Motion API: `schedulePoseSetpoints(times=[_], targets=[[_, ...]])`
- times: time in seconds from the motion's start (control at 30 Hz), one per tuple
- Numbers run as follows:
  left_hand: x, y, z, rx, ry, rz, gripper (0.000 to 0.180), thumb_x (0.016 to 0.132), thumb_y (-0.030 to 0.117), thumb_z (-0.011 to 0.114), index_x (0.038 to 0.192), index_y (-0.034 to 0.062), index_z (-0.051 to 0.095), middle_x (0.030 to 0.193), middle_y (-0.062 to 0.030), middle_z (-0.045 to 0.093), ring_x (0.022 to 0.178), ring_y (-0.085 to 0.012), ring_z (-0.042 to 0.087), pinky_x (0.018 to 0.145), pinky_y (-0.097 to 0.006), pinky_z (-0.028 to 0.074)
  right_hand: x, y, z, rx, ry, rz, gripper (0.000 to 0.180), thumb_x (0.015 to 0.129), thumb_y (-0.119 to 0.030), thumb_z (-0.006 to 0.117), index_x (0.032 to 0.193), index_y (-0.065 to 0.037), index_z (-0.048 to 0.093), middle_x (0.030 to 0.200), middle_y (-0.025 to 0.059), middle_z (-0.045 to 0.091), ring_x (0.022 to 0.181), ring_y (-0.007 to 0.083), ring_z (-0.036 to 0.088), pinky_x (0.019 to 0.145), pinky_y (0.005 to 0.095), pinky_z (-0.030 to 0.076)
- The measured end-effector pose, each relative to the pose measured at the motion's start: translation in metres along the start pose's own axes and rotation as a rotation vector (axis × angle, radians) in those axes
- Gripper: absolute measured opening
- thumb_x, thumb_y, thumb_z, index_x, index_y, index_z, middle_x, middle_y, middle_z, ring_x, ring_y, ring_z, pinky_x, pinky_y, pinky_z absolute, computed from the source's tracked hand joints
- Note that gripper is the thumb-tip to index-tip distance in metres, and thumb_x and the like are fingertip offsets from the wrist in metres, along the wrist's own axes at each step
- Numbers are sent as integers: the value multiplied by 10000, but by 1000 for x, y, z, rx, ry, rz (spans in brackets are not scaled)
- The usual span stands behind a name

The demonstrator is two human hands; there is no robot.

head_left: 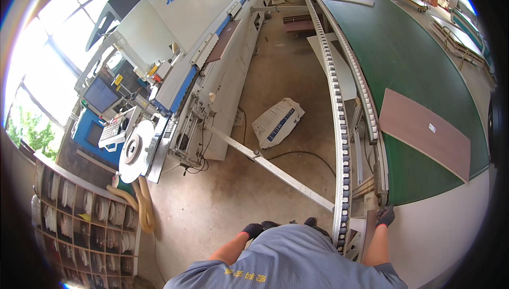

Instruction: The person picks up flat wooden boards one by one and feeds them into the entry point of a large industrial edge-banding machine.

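Note:
My right hand (pixel 385 215), in a dark glove with a red cuff, is at the end of the green conveyor belt (pixel 413 66). Its fingers curl in beside the near corner of a white panel (pixel 440 230); what they grip, if anything, is hidden. Low in front of my body hangs my left hand (pixel 253 230), gloved the same way, its fingers too small and dark to read. Farther up the belt lies a brown board (pixel 427 132) with a small white label, set at a slant and away from both hands.
A chain-like roller rail (pixel 339 125) runs along the belt's left side. From it a metal bar (pixel 270 167) crosses to the long white machine (pixel 164 19). A white sack (pixel 278 122) and a black cable lie on the floor. At lower left stands a rack (pixel 85 230) of edging rolls.

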State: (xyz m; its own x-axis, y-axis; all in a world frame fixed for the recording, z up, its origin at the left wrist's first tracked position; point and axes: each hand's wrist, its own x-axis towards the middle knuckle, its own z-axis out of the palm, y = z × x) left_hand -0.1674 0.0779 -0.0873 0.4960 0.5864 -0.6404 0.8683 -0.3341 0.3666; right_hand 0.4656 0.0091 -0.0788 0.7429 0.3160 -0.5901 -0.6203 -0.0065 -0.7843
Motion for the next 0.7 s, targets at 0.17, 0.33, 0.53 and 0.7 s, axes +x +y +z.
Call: schedulePoseSetpoints(times=[0.17,0.33,0.53,0.7], targets=[[0,6,-3,-20,-27,-43,371,863,341,417,968,82,660,1066,-159,628,1012,-312,585,870,-380,456,0,1,-2,-15,-34,-22,447,871,-488,523,602,-146,420,461,-1,401,345,106,363,326,231,239],[-3,8,-5,13,37,10,295,865,296,437,907,85,639,1007,-144,637,980,-316,592,824,-391,468,8,2,-7,24,-8,40,424,867,-486,527,634,-142,442,482,3,421,361,114,382,339,226,264],[0,17,-8,-108,-29,-204,354,852,345,436,983,101,656,1082,-147,625,1000,-308,594,854,-398,461,-2,-6,-6,83,72,66,476,871,-472,499,1108,-63,558,842,13,580,665,129,543,542,230,418],[-44,82,-90,-156,-82,-119,397,835,386,440,1004,101,659,1124,-151,611,1036,-311,577,879,-395,447,33,4,-30,421,-9,124,572,900,-476,409,1301,-68,410,1126,49,525,947,162,539,790,263,455]])
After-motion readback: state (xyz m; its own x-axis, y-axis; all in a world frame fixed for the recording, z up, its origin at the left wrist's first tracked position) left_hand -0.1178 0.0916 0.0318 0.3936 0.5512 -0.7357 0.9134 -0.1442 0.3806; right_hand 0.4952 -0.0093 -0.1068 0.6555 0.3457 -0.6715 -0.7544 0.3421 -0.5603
